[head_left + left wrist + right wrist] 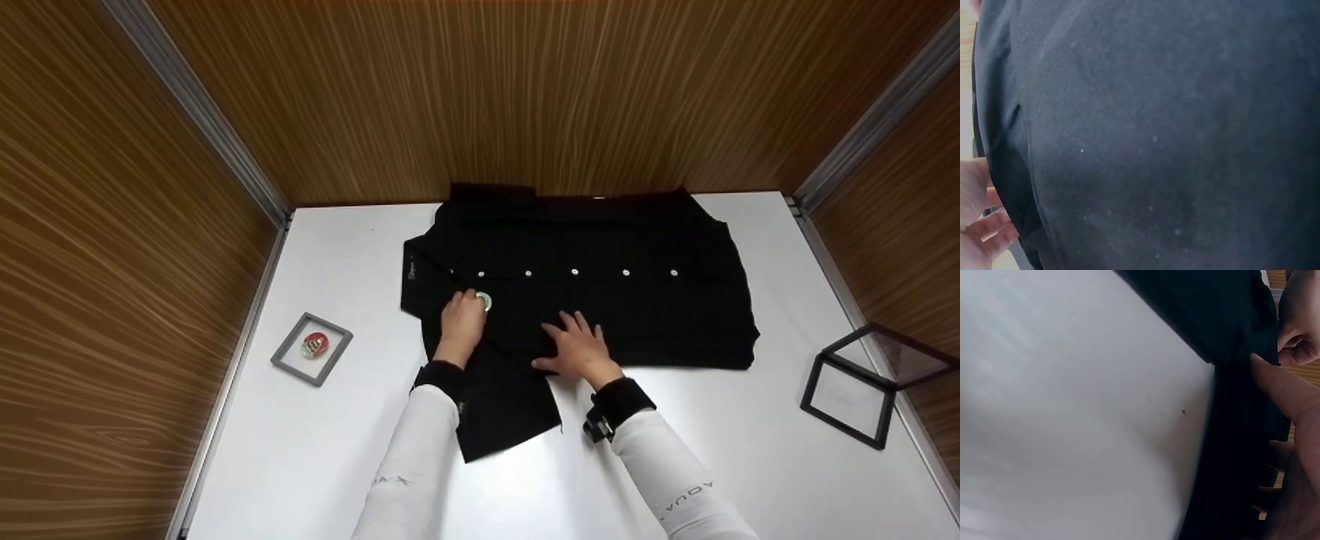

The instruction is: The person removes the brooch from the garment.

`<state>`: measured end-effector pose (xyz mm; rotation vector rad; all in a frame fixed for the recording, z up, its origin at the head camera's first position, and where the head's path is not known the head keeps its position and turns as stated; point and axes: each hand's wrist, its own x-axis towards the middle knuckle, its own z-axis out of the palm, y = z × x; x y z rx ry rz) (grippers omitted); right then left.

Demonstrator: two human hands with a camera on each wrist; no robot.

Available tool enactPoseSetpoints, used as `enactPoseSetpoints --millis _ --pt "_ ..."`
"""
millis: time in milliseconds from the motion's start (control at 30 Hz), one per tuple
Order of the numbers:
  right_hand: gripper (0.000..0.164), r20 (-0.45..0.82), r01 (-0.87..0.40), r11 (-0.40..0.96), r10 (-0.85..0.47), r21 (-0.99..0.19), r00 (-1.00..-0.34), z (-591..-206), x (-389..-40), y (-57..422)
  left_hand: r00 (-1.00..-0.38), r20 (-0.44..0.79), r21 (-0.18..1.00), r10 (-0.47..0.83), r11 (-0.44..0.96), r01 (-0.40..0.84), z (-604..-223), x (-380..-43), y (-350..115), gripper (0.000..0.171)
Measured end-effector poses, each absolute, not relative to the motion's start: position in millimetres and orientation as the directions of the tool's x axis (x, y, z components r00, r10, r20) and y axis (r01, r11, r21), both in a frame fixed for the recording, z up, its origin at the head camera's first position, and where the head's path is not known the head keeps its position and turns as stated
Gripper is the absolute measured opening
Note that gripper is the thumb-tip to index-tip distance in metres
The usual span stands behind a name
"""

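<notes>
A black short-sleeved button-up shirt [637, 315] lies flat, its collar [420, 277] to the left and one sleeve [506, 420] towards me. My left hand [463, 322] has its fingers curled at the shirt's chest, pinching a round badge [484, 301] with a pale green rim; the fingers cover part of it. Black cloth fills most of the left wrist view. To the right, my right hand [577, 352] rests on the shirt near its lower edge, fingers spread. Its thumb [1275, 379] lies on the cloth close to the sleeve seam.
On the left of the white table [240, 450] a small grey frame [336, 358] holds a red and green round badge [315, 346]. A dark hinged frame case [810, 386] stands opened at the right. Wood-grain panels [480, 97] enclose the back and sides.
</notes>
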<state>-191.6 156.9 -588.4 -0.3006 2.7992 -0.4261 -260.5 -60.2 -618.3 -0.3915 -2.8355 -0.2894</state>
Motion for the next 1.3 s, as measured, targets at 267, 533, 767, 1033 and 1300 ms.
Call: enactPoseSetpoints --millis 267,533,767,1033,1300 --pt "0.079 -0.235 -0.172 0.930 -0.256 -0.326 -0.938 -589 -191 159 -0.922 0.270 0.177 0.278 0.927 0.331 -614 -261 -66 0.021" --pt "0.079 -0.236 -0.178 0.924 -0.266 -0.337 -0.935 -590 -190 161 -0.934 0.210 0.227 0.290 0.915 0.335 -609 -262 -69 0.035" --pt "0.078 -0.250 -0.171 0.925 -0.264 -0.339 -0.932 -589 -190 161 -0.939 0.242 0.250 0.245 0.919 0.304 -609 -263 -67 0.023" --pt "0.078 -0.248 -0.172 0.924 -0.265 -0.341 -0.932 -589 -190 162 -0.948 0.275 0.378 0.161 0.888 0.261 -605 -263 -68 0.021" --pt "0.079 -0.239 -0.175 0.918 -0.271 -0.356 -0.932 -592 -189 164 -0.969 0.236 0.550 0.072 0.812 0.194 -602 -263 -71 0.021"
